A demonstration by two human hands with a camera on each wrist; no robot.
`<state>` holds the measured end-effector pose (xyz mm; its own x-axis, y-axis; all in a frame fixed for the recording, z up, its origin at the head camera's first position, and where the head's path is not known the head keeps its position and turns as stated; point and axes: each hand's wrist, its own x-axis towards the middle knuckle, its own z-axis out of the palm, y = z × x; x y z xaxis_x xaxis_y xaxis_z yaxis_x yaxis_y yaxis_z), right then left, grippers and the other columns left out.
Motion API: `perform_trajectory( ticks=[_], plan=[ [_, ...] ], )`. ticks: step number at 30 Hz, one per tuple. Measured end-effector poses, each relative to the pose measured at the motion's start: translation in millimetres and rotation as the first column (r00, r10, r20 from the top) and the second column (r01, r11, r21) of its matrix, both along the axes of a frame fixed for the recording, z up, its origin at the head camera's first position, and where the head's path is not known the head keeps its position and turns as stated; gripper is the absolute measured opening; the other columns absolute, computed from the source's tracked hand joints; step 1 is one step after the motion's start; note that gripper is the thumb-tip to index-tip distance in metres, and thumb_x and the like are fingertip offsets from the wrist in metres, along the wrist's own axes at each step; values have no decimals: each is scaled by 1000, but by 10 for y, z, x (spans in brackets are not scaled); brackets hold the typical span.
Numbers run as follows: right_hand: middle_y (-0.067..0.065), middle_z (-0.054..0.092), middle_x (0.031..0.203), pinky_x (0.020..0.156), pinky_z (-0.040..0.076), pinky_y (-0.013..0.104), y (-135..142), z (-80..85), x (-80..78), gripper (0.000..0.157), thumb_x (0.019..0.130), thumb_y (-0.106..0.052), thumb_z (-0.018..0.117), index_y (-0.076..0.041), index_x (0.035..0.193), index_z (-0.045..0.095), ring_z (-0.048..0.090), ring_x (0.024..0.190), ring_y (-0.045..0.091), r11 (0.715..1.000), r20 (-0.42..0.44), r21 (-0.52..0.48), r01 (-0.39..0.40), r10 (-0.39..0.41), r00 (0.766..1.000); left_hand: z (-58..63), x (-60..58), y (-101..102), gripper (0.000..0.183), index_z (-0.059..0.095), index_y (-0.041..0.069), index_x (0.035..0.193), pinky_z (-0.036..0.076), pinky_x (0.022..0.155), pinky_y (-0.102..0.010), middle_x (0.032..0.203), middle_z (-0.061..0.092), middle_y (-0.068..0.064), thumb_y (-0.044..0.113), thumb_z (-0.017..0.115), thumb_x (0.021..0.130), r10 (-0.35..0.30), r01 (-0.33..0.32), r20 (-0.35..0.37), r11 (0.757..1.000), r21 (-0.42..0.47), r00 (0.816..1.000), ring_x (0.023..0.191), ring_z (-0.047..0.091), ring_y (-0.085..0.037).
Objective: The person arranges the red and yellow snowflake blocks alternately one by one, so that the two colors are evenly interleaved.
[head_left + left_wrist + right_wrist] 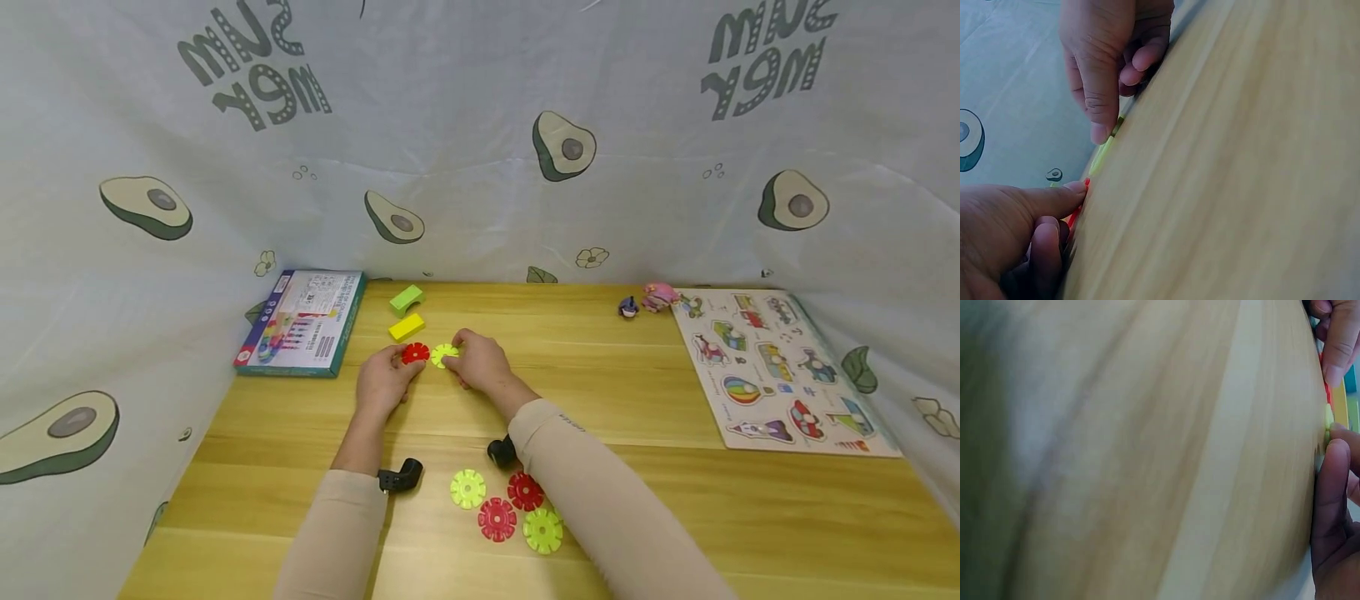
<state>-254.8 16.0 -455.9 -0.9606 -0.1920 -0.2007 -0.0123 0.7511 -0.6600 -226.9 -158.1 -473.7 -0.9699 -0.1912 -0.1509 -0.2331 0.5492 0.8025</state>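
My left hand [381, 383] pinches a red notched plastic disc [415, 352] by its edge, thumb on the near side. Facing it, my right hand [482, 363] holds a yellow-green notched disc [442, 356] between thumb and fingers. The two discs stand edge to edge, with a narrow gap between them in the head view. Seen from the left wrist, both the red disc [1074, 215] and the yellow-green disc [1102, 156] appear edge-on, low over the tabletop. Fingers partly cover each disc.
Just beyond the hands lie a yellow block [407, 327] and a green arched block [407, 299]. A boxed set [303, 325] is at left. Several loose discs [497, 520] lie near the right forearm. Small figurines [660, 297] and a picture puzzle board [776, 371] occupy the right.
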Motion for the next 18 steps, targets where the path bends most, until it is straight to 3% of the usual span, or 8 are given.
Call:
perform_trajectory(
  ticks=[6, 10, 13, 18],
  plan=[
    [1, 58, 51, 48, 45, 26, 25, 11, 29, 36, 88, -37, 63, -16, 115, 51, 56, 41, 14, 1000, -12, 1, -17, 17, 1000, 9, 8, 19, 55, 55, 15, 128, 45, 40, -30, 68, 56, -7, 41, 69, 81, -24, 24, -11, 999, -34, 1000, 41, 54, -21],
    [5, 60, 58, 47, 50, 26, 101, 25, 51, 38, 89, -33, 62, -15, 120, 49, 59, 46, 16, 989, 51, -146, -4, 11, 999, 5, 10, 32, 57, 54, 17, 129, 45, 43, -30, 71, 57, -6, 43, 69, 80, -39, 37, -24, 998, -59, 999, 44, 54, -21],
    [9, 60, 62, 48, 52, 28, 194, 74, 110, 40, 90, -29, 62, -14, 124, 47, 59, 49, 19, 976, 91, -214, -33, 54, 994, 1, 9, 55, 53, 57, 19, 126, 43, 52, -30, 72, 55, -3, 43, 69, 80, -80, 73, -58, 989, -125, 995, 56, 53, -20],
    [6, 58, 63, 47, 47, 30, 393, 221, 289, 43, 89, -31, 63, -14, 126, 49, 57, 50, 20, 982, 75, -104, -161, 169, 983, 30, 24, 108, 46, 60, 22, 122, 40, 60, -31, 75, 55, -1, 41, 69, 81, -173, 154, -95, 972, -178, 980, 67, 49, -19]
  ],
)
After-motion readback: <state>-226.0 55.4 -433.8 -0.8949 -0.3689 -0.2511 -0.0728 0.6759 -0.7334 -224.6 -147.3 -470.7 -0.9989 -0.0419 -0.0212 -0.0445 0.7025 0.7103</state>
